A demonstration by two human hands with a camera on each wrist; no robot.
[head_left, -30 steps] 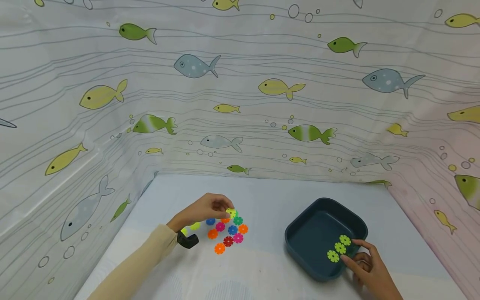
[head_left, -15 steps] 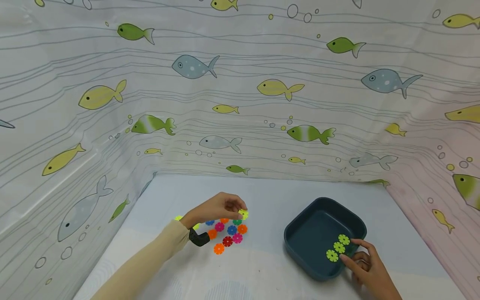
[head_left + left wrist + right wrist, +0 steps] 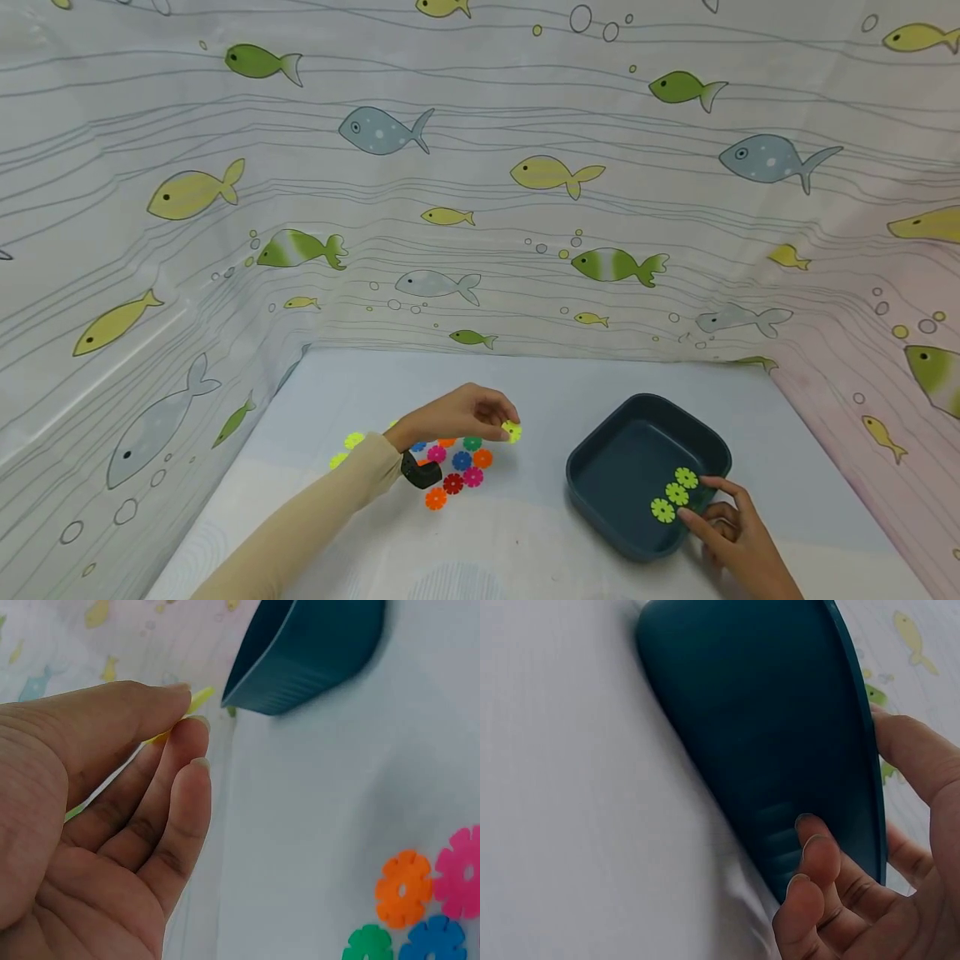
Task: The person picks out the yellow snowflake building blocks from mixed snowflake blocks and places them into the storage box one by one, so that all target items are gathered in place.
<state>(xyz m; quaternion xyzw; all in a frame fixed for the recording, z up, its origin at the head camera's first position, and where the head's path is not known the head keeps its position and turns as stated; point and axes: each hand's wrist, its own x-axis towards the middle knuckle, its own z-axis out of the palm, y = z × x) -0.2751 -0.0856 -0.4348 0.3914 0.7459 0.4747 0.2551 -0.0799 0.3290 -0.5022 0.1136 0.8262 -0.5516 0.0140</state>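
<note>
My left hand [image 3: 465, 417] pinches a yellow-green notched plastic disc [image 3: 512, 431] between thumb and fingers, raised above the table. In the left wrist view the disc [image 3: 201, 697] shows nearly edge-on. Under and beside this hand lie several flower-shaped discs, among them an orange disc [image 3: 436, 498] and a dark red disc [image 3: 453, 483]; the forearm hides some. My right hand [image 3: 738, 533] grips the near right rim of a dark teal basin [image 3: 626, 467]. Its other fingers curl against the basin's outer wall [image 3: 757, 712]. Three yellow-green discs [image 3: 677, 494] lie in a row inside the basin.
A white cloth covers the table [image 3: 517, 533]. Fish-patterned sheeting [image 3: 495, 242] rises at the back and both sides. More yellow-green discs [image 3: 354, 440] lie left of the left forearm. A black band [image 3: 422, 472] is around the left wrist.
My left hand has moved to the right, carrying the yellow-green disc from over the pile toward the basin. The right hand keeps its grip on the basin, which stays in place.
</note>
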